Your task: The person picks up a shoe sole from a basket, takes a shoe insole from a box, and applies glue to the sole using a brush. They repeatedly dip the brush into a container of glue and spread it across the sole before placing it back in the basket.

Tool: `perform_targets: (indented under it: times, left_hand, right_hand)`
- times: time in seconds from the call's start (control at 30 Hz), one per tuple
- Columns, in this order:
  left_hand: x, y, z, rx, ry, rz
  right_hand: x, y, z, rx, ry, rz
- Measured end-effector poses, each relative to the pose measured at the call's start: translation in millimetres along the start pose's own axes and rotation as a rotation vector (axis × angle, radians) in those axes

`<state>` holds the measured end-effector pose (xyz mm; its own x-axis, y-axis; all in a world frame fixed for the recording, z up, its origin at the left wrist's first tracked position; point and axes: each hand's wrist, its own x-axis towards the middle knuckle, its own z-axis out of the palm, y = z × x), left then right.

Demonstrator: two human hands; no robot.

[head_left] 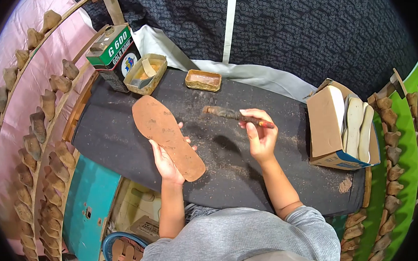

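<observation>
My left hand is closed around the edges of a brown shoe sole, its flat face turned up toward me and marked with dark specks. In my right hand is a glue brush with a dark, crusted shaft and a red handle end. The brush tip points left, a short way from the sole and apart from it. At the back of the table stands a small glue-stained tray, beyond the brush.
A glue can and a plastic tub holding scrapers stand at the back left. On the right, a cardboard box holds pale soles. Shoe lasts line racks on both sides. A blue basket with sandals is below.
</observation>
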<state>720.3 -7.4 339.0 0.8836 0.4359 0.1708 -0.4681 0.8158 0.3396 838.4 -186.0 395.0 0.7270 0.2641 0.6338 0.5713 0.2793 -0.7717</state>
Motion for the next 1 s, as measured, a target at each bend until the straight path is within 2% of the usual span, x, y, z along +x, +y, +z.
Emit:
perform_targets:
  times: [0.2,0.37,0.4,0.57,0.67,0.73,0.87,0.93,1.0]
  left_hand:
    - [-4.9,-7.6,-4.3,0.006,0.012,-0.064]
    - [-12.1,-7.0,-1.0,0.04,0.08,-0.088]
    - [-13.5,-6.8,-2.0,0.043,0.076,-0.087]
    - [-20.0,-7.3,-5.4,0.031,0.141,-0.128]
    - [-22.6,-7.5,-7.5,0.071,0.168,-0.113]
    - [-20.9,-6.6,-6.7,0.094,0.175,-0.105]
    - [-14.9,-8.5,2.4,0.163,0.205,-0.101]
    - [-10.5,-10.3,6.6,0.195,0.202,-0.109]
    - [-7.5,-12.4,11.5,0.227,0.195,-0.117]
  right_hand:
    - [44.3,77.6,6.7,-0.076,0.109,0.055]
    - [75.6,141.8,28.0,0.035,0.087,0.161]
    - [78.9,153.2,31.1,-0.11,0.074,0.147]
    - [87.9,207.9,40.7,-0.176,0.031,0.186]
    - [85.8,213.1,37.9,-0.193,-0.002,0.216]
    - [79.8,203.1,31.9,-0.205,-0.04,0.309]
    - [68.2,196.6,23.5,-0.159,-0.02,0.205]
    - [65.1,187.1,18.1,-0.132,-0.018,0.252]
    - [61.9,169.8,9.6,-0.424,0.03,0.09]
